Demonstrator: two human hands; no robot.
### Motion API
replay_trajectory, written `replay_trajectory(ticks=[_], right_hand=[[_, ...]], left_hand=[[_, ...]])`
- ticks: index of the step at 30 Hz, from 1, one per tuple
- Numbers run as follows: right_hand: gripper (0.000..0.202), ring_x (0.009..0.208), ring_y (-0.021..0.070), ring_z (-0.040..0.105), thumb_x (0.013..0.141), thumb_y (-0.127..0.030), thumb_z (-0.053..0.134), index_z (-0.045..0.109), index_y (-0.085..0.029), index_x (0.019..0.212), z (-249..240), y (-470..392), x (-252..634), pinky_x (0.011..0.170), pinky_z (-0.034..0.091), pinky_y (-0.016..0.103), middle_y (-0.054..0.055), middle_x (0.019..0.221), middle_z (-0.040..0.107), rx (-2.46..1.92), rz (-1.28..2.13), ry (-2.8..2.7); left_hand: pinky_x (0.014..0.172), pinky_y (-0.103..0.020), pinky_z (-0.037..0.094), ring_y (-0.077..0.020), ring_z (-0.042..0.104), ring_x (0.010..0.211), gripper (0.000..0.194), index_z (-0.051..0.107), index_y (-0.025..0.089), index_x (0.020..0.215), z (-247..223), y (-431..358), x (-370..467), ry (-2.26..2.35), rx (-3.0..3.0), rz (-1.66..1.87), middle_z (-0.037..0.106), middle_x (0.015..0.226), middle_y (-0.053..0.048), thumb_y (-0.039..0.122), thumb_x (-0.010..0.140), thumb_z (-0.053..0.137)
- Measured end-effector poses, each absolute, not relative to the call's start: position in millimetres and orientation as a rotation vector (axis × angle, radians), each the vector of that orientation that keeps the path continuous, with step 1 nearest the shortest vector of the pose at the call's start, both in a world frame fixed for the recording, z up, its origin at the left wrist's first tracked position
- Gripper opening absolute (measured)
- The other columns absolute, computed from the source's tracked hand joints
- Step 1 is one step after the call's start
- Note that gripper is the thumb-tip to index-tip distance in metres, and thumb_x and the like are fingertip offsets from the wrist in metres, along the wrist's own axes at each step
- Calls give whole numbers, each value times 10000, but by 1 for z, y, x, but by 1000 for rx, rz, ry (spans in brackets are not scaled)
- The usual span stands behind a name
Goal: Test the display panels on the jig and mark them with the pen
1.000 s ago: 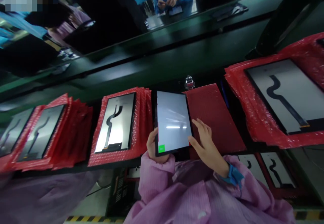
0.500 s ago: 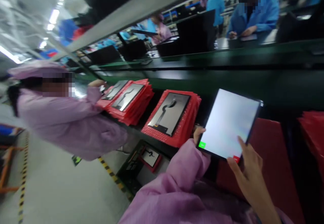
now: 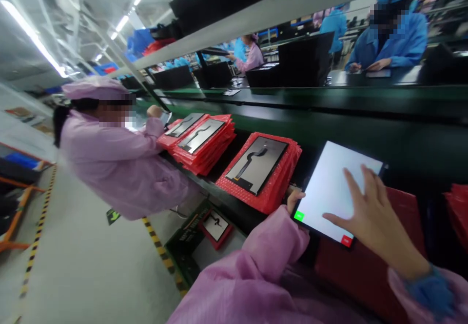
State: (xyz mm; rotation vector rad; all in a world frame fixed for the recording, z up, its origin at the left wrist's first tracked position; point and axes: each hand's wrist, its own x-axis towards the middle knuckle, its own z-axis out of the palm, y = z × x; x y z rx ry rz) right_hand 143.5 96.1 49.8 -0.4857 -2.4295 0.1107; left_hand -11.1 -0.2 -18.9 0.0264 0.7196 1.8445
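Observation:
A tablet [image 3: 329,182] with a lit white screen is tilted up before me. Its lower corners show a green square on the left and a red one on the right. My left hand [image 3: 295,201] grips the lower left edge, thumb on the front and the other fingers hidden behind. Spread fingers of my right hand [image 3: 373,212] lie over the right part of the screen; whether they touch the glass I cannot tell. Left of the tablet, a display panel [image 3: 261,160] with a dark ribbon cable lies on a stack of red bubble bags [image 3: 280,187].
Farther left are more red bag stacks [image 3: 204,160] topped with panels. A dark red board [image 3: 405,216] lies beneath the tablet, and red bags [image 3: 458,207] sit far right. Below the bench edge, a green bin [image 3: 186,236] holds another panel. A co-worker in pink [image 3: 120,153] stands at left.
My right hand has moved up over the screen from its lower right corner, and its fingers have spread wider. The left hand keeps its hold. The whole view has shifted slightly.

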Motion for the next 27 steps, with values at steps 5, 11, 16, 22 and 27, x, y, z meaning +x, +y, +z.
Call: replay_trajectory(ticks=[5, 11, 16, 22, 27], right_hand=[[774, 1428, 422, 396, 909, -559, 649, 459, -103, 1504, 48, 84, 130, 1101, 444, 582, 244, 1578, 361, -589, -94, -2513], [356, 1168, 236, 622, 1021, -126, 414, 688, -160, 1246, 77, 65, 130, 990, 550, 372, 91, 1279, 672, -568, -148, -2640], [303, 1001, 229, 654, 1028, -217, 485, 658, -170, 1272, 127, 56, 151, 828, 571, 365, 76, 1089, 702, -582, 0, -2812], [524, 905, 254, 699, 981, -308, 610, 516, -122, 1461, 135, 45, 169, 628, 529, 335, 107, 1015, 721, -784, 30, -3062], [400, 907, 245, 695, 1012, -325, 535, 575, -198, 1389, 148, 67, 181, 612, 486, 308, 94, 1090, 711, -840, 13, -2932]], left_hand=[[760, -348, 550, -296, 714, 865, 379, 726, 133, 819, -13, -7, -2, 681, 48, 1866, 764, 812, -93, 384, 541, 669], [862, -431, 557, -341, 710, 934, 608, 733, 132, 1084, 0, -13, 7, 657, 39, 1923, 776, 943, -117, 490, 595, 676], [820, -416, 572, -332, 719, 910, 591, 717, 204, 1106, 2, -16, 9, 814, 78, 1940, 785, 934, -82, 558, 638, 649], [823, -473, 583, -403, 712, 996, 557, 741, 227, 959, 12, -20, 8, 1057, 194, 1882, 784, 892, -113, 642, 618, 592], [851, -531, 583, -441, 691, 1066, 683, 751, 206, 1062, 18, -18, 12, 961, 265, 1842, 776, 1035, -152, 675, 608, 552]])
